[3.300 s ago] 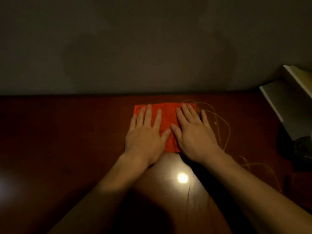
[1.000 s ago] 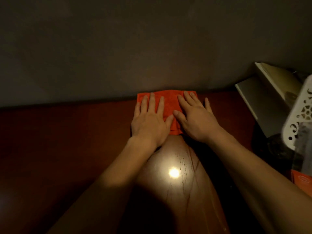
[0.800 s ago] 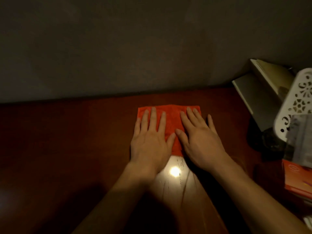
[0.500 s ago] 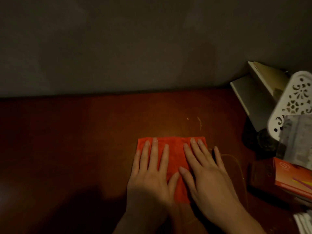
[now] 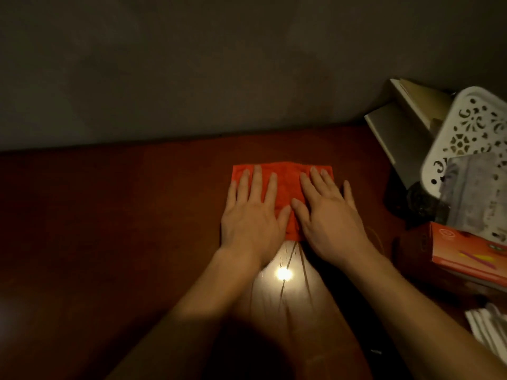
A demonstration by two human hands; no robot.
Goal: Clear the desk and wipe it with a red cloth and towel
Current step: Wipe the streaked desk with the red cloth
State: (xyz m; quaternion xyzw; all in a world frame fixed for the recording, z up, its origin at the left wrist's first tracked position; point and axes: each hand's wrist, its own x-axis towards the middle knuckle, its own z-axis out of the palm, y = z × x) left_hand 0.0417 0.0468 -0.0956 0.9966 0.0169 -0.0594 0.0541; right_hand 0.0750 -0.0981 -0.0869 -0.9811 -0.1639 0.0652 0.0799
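Both hands lie flat, fingers straight and slightly spread, pressing down on the folded red cloth (image 5: 285,185) — the left hand (image 5: 253,215) over its left half, the right hand (image 5: 326,218) over its right half, thumbs nearly meeting at the middle. Neither hand curls round or pinches the fabric; the palms simply bear on it, which looks like the way to keep an even load across the whole pad so it drags over the wood without bunching. The cloth sits on the dark red-brown desk (image 5: 109,229), in the far middle part of the surface, a little short of the grey wall (image 5: 192,64) behind. A bright spot of reflected light (image 5: 283,274) shines on the desk just behind the wrists, with fine streaks around it. To the right, well apart from the cloth, things are crowded at the desk's edge — a leaning grey board or folder (image 5: 397,144), a white pierced basket (image 5: 466,135), an orange box (image 5: 466,256) below it, and some white folded material (image 5: 488,325) nearer the person, possibly the towel, though that is too dim to tell. That pile seems set aside to leave the middle open for wiping; the wiping step appears under way, with the towel pass likely left to do.
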